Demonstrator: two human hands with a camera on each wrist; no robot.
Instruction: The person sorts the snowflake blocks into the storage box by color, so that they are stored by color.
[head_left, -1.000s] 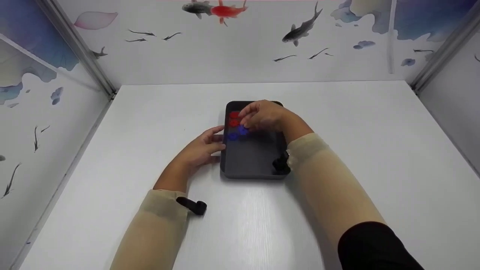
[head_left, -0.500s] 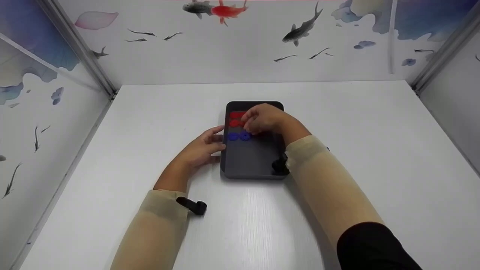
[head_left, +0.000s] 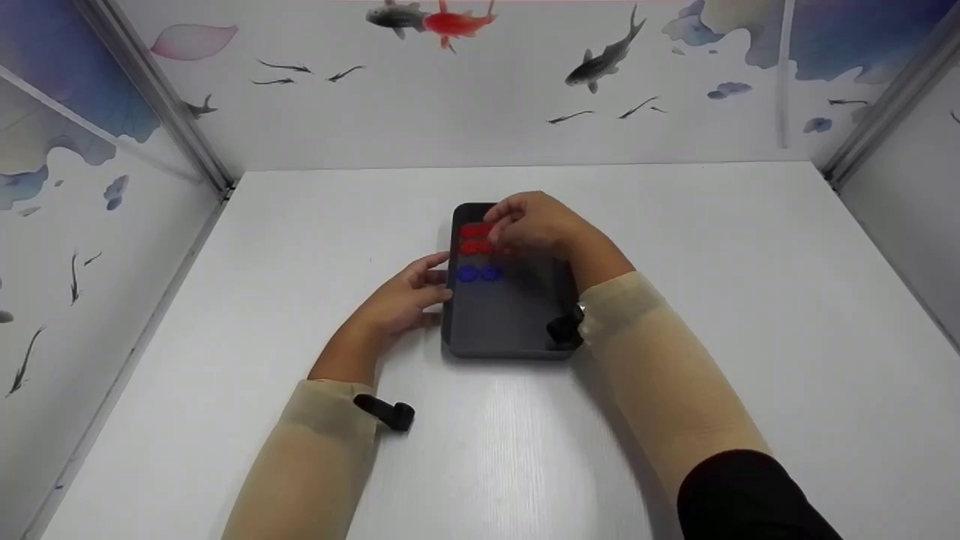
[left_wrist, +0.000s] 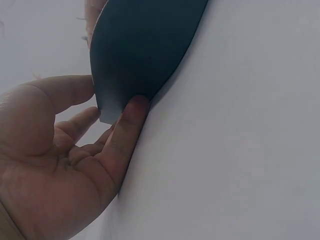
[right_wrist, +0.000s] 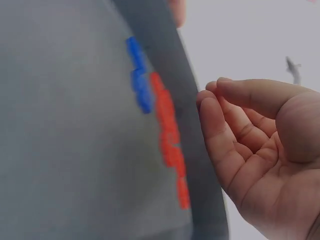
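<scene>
A dark grey tray lies on the white table, its long side running away from me. My left hand rests against the tray's left wall; in the left wrist view its fingers touch the outside. Over the far part of the tray is my right hand. In the right wrist view, the right hand has thumb and fingertips close together, with nothing showing between them. Two blue scalloped discs lie side by side near the left wall. Beyond them, red pieces form two rows, partly hidden by the right hand.
The white table extends around the tray. A back wall printed with fish and side panels enclose it. Black wrist devices stick out from both sleeves.
My right hand held a blue disc, set it down beside the other blue disc and let go. It then rose slightly away, over the red pieces. The left hand stayed put.
</scene>
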